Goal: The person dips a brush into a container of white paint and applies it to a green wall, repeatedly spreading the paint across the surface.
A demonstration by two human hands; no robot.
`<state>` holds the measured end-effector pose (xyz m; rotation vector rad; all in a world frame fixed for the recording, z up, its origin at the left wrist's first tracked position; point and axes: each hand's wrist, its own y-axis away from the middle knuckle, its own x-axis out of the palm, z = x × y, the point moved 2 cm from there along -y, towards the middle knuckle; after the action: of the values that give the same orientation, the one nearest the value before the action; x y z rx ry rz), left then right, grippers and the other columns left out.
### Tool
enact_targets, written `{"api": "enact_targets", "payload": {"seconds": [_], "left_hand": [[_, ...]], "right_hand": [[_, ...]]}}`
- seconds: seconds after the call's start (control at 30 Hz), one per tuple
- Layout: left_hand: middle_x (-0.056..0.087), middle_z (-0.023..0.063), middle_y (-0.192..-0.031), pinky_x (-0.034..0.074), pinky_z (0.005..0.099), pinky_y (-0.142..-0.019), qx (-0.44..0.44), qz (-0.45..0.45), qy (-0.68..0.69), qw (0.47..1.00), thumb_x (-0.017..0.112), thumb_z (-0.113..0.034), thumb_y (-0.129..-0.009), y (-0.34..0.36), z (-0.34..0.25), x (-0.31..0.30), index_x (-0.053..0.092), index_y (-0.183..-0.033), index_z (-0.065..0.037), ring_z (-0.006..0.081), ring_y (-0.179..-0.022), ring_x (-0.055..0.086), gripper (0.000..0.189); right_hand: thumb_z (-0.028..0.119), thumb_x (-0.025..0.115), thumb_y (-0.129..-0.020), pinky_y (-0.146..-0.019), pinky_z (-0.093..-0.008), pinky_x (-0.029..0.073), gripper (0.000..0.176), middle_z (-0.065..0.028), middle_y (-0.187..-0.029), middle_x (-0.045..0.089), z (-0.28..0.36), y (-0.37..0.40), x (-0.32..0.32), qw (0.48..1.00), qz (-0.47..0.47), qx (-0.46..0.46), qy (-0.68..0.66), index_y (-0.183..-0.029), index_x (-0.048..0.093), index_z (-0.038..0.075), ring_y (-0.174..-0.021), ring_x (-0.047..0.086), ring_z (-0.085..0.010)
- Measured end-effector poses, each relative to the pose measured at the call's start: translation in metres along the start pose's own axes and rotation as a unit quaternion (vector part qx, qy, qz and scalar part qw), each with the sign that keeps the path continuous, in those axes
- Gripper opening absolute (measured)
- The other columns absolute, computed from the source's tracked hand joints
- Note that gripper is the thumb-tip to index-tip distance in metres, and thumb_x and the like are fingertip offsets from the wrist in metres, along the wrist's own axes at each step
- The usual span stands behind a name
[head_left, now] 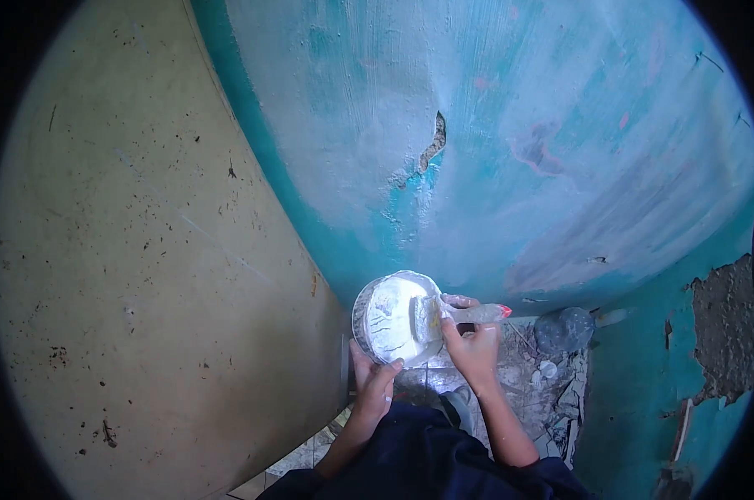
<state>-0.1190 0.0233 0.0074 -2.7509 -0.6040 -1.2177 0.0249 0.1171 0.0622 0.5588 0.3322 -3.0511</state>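
Note:
My left hand is wrapped round the lower left side of a round tub, its thumb at the rim. White paint fills the tub's visible inside. Over the tub's right edge, my right hand closes on a wide paintbrush, whose pale, smeared handle ends in a red tip pointing right. The brush head lies across the rim and overlaps the white paint. White smears show on the fingers of both hands.
A turquoise wall with whitish streaks and a chipped hole rises ahead. On the left stands a speckled beige panel. Bare rough plaster shows at right. A grey container and broken rubble lie on the floor.

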Motion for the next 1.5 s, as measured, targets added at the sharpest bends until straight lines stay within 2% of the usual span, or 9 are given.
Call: {"api": "enact_targets", "payload": {"seconds": [0.17, 0.23, 0.33, 0.5, 0.7, 0.93, 1.1, 1.33, 1.5], "left_hand": [[0.038, 0.0159, -0.138, 0.034, 0.0386, -0.109, -0.007, 0.02, -0.027, 0.999, 0.061, 0.01, -0.076, 0.009, 0.005, -0.001, 0.017, -0.142, 0.0, 0.0237, -0.129, 0.04, 0.08], [0.038, 0.0156, -0.138, 0.033, 0.0385, -0.109, -0.001, 0.012, -0.027, 1.0, 0.06, 0.011, -0.078, 0.011, 0.007, -0.005, 0.013, -0.144, -0.001, 0.0236, -0.13, 0.04, 0.082], [0.038, 0.0157, -0.138, 0.034, 0.0384, -0.109, -0.019, 0.007, -0.031, 0.999, 0.06, 0.011, -0.079, 0.013, 0.008, -0.008, 0.009, -0.146, -0.001, 0.0239, -0.13, 0.04, 0.085], [0.038, 0.0163, -0.138, 0.035, 0.0377, -0.108, -0.051, -0.001, -0.033, 0.998, 0.059, 0.011, -0.079, 0.016, 0.008, -0.007, 0.01, -0.146, 0.0, 0.0232, -0.129, 0.042, 0.084], [0.039, 0.0165, -0.137, 0.036, 0.0373, -0.108, -0.07, 0.01, -0.041, 0.997, 0.059, 0.011, -0.078, 0.02, 0.017, -0.017, 0.013, -0.144, 0.0, 0.0229, -0.128, 0.043, 0.081], [0.038, 0.0158, -0.138, 0.035, 0.0389, -0.109, -0.103, -0.01, -0.02, 0.994, 0.057, 0.011, -0.079, 0.021, 0.013, -0.012, 0.013, -0.145, -0.002, 0.0248, -0.129, 0.042, 0.081], [0.037, 0.0159, -0.139, 0.034, 0.0395, -0.109, -0.086, 0.005, -0.017, 0.996, 0.056, 0.012, -0.078, 0.017, 0.013, -0.003, 0.012, -0.146, -0.003, 0.0251, -0.13, 0.04, 0.083], [0.036, 0.0155, -0.14, 0.034, 0.0398, -0.11, -0.083, 0.021, -0.032, 0.996, 0.056, 0.013, -0.075, 0.018, 0.017, 0.0, 0.012, -0.147, -0.005, 0.0254, -0.132, 0.039, 0.086], [0.037, 0.0158, -0.14, 0.034, 0.0407, -0.109, -0.101, 0.032, -0.001, 0.994, 0.055, 0.012, -0.075, 0.019, 0.015, 0.011, 0.014, -0.147, -0.006, 0.0258, -0.131, 0.04, 0.085]], "right_hand": [[0.01, 0.07, -0.077, -0.068, -0.0312, 0.052, 0.023, -0.0136, -0.096, 0.071, -0.002, 0.007, 0.004, 0.997, 0.015, 0.038, 0.063, -0.098, 0.07, 0.002, -0.078, 0.068, -0.0224], [0.008, 0.069, -0.079, -0.07, -0.0304, 0.052, 0.023, -0.0122, -0.098, 0.07, -0.015, 0.011, 0.003, 0.999, -0.011, -0.022, 0.022, -0.101, 0.069, 0.001, -0.082, 0.068, -0.0195], [0.005, 0.067, -0.081, -0.072, -0.0305, 0.052, 0.024, -0.0102, -0.101, 0.069, -0.028, 0.015, -0.001, 0.99, -0.075, 0.023, -0.118, -0.105, 0.067, -0.001, -0.087, 0.066, -0.0175], [0.0, 0.062, -0.085, -0.088, -0.0321, 0.049, 0.024, -0.0125, -0.103, 0.066, -0.058, 0.022, -0.013, 0.981, -0.126, 0.037, -0.141, -0.108, 0.063, -0.003, -0.098, 0.062, -0.0174], [0.004, 0.062, -0.089, -0.086, -0.0297, 0.048, 0.018, -0.0101, -0.101, 0.065, -0.068, 0.02, -0.023, 0.967, -0.14, 0.126, -0.172, -0.105, 0.062, -0.005, -0.095, 0.06, -0.0149], [0.006, 0.062, -0.092, -0.083, -0.0279, 0.048, 0.02, -0.0097, -0.103, 0.064, -0.089, 0.016, -0.031, 0.958, -0.194, 0.121, -0.171, -0.108, 0.062, -0.005, -0.094, 0.06, -0.0129], [0.01, 0.059, -0.095, -0.09, -0.0314, 0.048, 0.027, -0.0093, -0.113, 0.063, -0.114, 0.023, -0.02, 0.87, -0.08, 0.207, -0.441, -0.119, 0.057, -0.004, -0.102, 0.061, -0.0162], [0.017, 0.054, -0.096, -0.094, -0.035, 0.05, 0.034, -0.009, -0.122, 0.061, -0.128, 0.027, -0.015, 0.804, -0.078, 0.257, -0.53, -0.126, 0.054, 0.0, -0.11, 0.061, -0.0206], [0.019, 0.056, -0.096, -0.074, -0.0275, 0.056, 0.028, -0.0074, -0.114, 0.066, -0.154, 0.022, -0.021, 0.744, -0.108, 0.296, -0.589, -0.12, 0.057, 0.003, -0.098, 0.066, -0.0162]]}}
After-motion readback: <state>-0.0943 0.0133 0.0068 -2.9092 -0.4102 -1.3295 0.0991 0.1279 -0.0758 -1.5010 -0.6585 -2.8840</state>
